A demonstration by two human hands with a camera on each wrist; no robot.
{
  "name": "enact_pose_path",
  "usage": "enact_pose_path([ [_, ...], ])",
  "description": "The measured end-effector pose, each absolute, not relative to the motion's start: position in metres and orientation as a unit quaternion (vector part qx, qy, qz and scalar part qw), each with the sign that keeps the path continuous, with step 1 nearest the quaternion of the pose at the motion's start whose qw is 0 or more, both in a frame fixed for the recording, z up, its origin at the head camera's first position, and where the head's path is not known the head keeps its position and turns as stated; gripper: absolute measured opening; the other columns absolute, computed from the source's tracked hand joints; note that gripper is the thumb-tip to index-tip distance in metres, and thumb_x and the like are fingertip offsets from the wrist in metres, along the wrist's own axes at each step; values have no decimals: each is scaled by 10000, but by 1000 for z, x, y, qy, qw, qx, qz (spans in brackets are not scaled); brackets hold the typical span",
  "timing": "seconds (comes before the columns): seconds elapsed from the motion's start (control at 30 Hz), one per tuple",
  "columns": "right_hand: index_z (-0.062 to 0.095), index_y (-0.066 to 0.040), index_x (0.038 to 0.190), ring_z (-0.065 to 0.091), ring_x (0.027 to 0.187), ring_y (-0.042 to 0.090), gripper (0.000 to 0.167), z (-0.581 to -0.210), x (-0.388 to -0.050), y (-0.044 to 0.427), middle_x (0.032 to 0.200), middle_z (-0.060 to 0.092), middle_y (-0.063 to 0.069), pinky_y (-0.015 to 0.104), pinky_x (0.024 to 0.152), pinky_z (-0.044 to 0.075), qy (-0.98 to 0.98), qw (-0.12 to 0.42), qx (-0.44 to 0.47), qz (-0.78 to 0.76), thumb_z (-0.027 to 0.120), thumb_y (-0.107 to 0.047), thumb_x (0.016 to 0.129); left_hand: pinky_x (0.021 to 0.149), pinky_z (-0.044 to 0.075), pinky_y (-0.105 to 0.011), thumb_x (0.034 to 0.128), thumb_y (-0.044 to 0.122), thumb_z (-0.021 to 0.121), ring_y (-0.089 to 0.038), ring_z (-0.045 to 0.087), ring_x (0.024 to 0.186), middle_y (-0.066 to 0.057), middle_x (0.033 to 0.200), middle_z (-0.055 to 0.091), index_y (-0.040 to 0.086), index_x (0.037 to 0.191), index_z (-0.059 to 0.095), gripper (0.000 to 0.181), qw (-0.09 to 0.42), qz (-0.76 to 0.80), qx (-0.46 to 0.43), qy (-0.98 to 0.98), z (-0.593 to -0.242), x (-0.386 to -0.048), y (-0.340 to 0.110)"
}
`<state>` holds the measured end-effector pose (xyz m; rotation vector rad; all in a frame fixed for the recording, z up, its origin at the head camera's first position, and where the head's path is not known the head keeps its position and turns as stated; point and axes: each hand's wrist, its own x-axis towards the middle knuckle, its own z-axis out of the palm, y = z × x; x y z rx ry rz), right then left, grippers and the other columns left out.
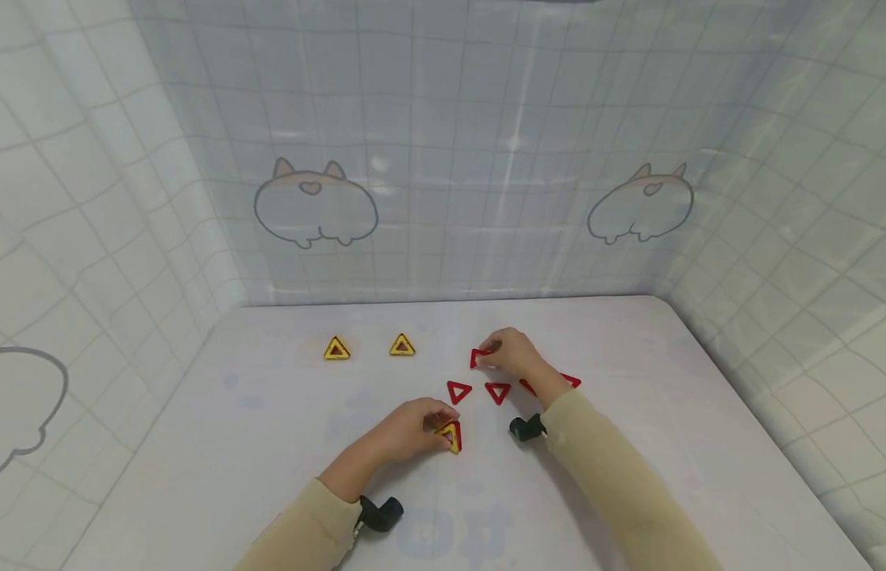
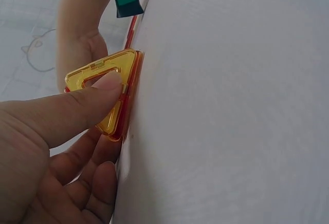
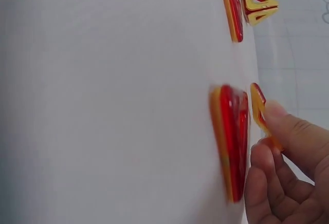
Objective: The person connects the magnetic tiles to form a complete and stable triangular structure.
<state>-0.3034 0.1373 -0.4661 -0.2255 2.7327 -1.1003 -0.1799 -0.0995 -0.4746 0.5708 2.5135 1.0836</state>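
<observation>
My left hand [image 1: 411, 432] pinches a triangular magnetic tile [image 2: 123, 57], yellow on one face with red behind it, just above or on the table. In the left wrist view the thumb presses its yellow face and several fingers curl below. Farther back, my right hand [image 1: 512, 354] pinches another triangular tile [image 1: 474, 359] between thumb and fingers; its edge looks red and yellow in the right wrist view. Several red triangular tiles [image 1: 497, 392] lie in a row between and beneath the hands, some partly hidden by the right wrist.
Two yellow pyramid-like triangle pieces, a left one [image 1: 336, 349] and a right one [image 1: 403, 345], stand at the back left of the white table [image 1: 271, 444]. A tile-patterned curtain [image 1: 450, 174] hangs behind and along both sides. Dark wrist cameras [image 1: 382, 514] jut from the sleeves.
</observation>
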Motion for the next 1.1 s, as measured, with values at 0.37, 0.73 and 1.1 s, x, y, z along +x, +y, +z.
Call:
enact_pose_path([
  [0.37,759,-183,1033,607,935,198,220,-453,-276,149,996,674,-15,325,807,554,909,107,-93,-392,835,-236,833,903,509,-375,835,225,826,-134,580,970,90,1023,643,214,1174,696,362,156,382,184,892,-477,-183,-99],
  [0.73,760,-109,1007,651,748,174,210,-449,-243,149,871,697,-32,287,692,559,892,133,-148,-406,840,-162,820,892,518,-373,837,202,824,-135,591,933,88,987,652,194,1180,704,364,150,384,165,896,-477,-183,-98],
  [1.1,768,-158,971,631,801,133,205,-451,-222,149,882,703,-68,286,745,557,893,122,-185,-391,863,-193,792,880,519,-355,836,216,824,-134,586,917,91,976,646,196,1172,702,359,147,386,168,895,-479,-184,-98],
])
